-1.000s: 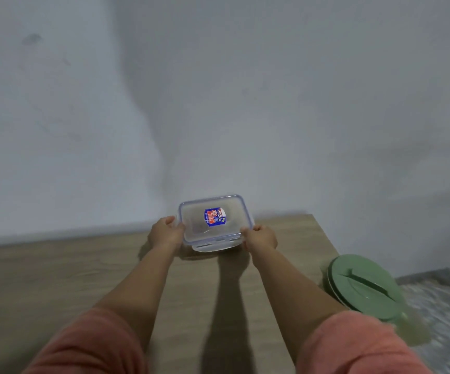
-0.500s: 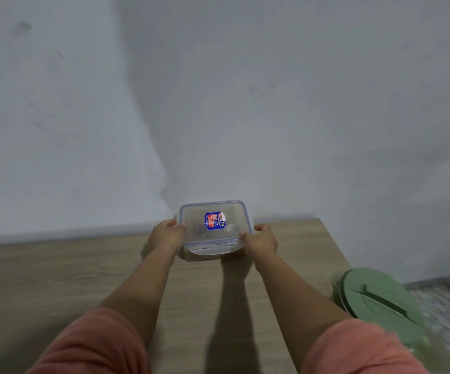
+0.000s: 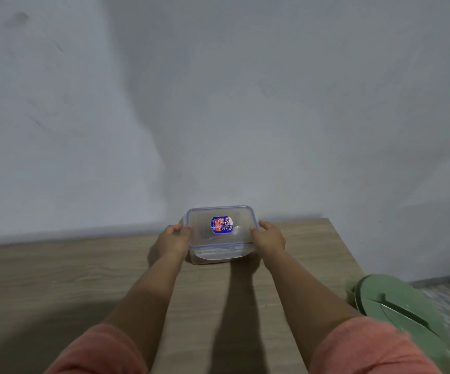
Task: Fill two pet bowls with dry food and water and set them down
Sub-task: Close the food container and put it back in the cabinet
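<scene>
On the wooden table (image 3: 56, 276), near the wall, the left hand (image 3: 172, 240) cups the left side of a clear plastic container (image 3: 219, 233), fingers curled against its wall. The lidded container, bearing a blue and red label (image 3: 221, 225), sits between both hands. The right hand (image 3: 269, 237) presses its right side. Past the table's right edge lies a green lid (image 3: 399, 311).

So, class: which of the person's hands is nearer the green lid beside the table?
Right. The right hand grips the clear box on the side facing the green lid; the left hand grips the far side.
</scene>
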{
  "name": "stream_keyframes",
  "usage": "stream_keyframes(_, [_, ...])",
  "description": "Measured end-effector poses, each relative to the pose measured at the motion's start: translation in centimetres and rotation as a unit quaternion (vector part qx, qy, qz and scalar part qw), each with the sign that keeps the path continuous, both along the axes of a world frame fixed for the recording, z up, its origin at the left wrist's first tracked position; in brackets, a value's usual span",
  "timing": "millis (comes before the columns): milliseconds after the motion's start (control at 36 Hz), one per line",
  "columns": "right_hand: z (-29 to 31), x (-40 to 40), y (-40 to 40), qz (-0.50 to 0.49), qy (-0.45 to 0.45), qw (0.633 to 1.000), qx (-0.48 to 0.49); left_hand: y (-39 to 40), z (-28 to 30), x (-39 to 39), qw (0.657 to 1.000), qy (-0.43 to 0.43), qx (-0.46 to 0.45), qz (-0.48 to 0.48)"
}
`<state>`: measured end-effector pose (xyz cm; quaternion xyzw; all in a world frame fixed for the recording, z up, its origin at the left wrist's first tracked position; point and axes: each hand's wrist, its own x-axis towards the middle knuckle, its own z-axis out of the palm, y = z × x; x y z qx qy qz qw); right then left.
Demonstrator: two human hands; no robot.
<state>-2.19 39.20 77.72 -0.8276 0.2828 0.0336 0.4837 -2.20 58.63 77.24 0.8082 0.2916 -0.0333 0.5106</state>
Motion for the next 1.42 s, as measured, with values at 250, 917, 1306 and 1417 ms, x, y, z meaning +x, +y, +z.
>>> stream_keyframes(250, [0.1,1.1,0.0,0.014,0.044,0.998,-0.054,-1.0,1.1,0.1,0.998,-0.002,0.056,-0.014])
stream_keyframes(917, [1.4,-1.8,-0.3,0.278,0.029,0.954,-0.108,0.8,0.3,1.7,0.936,0.043,0.219,-0.273])
stream_keyframes(1306, [-0.7,-3.2,0.0,0.341,0.036,0.921,-0.185,-1.2,-1.9,4.0,0.904,-0.013,0.26,-0.338])
stream_keyframes(1417, [-1.1,-3.2,0.3,0.331,0.029,0.913,-0.236,-1.4,-1.6,4.3,0.912,0.0,0.232,-0.339])
